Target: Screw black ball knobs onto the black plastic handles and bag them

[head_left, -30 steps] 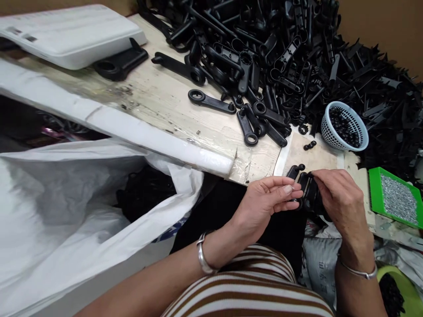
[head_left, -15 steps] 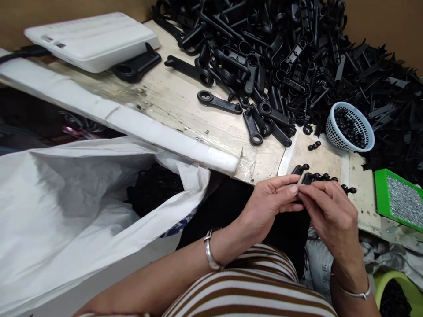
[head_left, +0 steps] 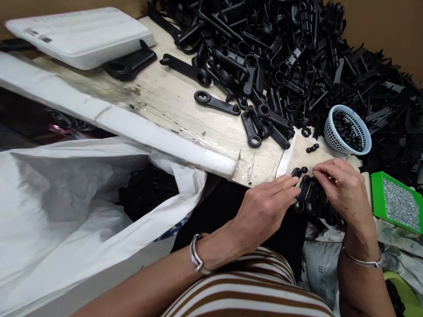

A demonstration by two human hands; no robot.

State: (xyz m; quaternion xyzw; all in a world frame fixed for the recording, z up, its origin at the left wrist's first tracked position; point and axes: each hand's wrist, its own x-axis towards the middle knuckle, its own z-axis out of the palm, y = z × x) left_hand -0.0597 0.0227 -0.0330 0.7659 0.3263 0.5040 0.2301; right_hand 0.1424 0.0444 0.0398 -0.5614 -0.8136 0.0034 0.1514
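Note:
At the table's front edge my left hand [head_left: 269, 204] is closed on a black plastic crank handle [head_left: 295, 172], whose round knob points to the right. Most of that handle is hidden under my fingers. My right hand [head_left: 345, 189] pinches a thin metal pin [head_left: 311, 170] between thumb and fingertips, its end close to the knob. Several more black crank handles [head_left: 309, 193] lie side by side at the edge, between and below my hands. A few small black knobs [head_left: 312, 148] sit on the board just beyond.
A big heap of black plastic handles [head_left: 251, 66] covers the back. A pale blue basket [head_left: 363, 127] holds black knobs. To the right stands a green tray [head_left: 377, 193] of small silvery metal pieces. A white sack [head_left: 82, 198] gapes at left, below a white device [head_left: 82, 35].
My right hand has moved apart from the left, to the right, with the metal pin now showing at the knob. My left hand has turned palm down over the handle.

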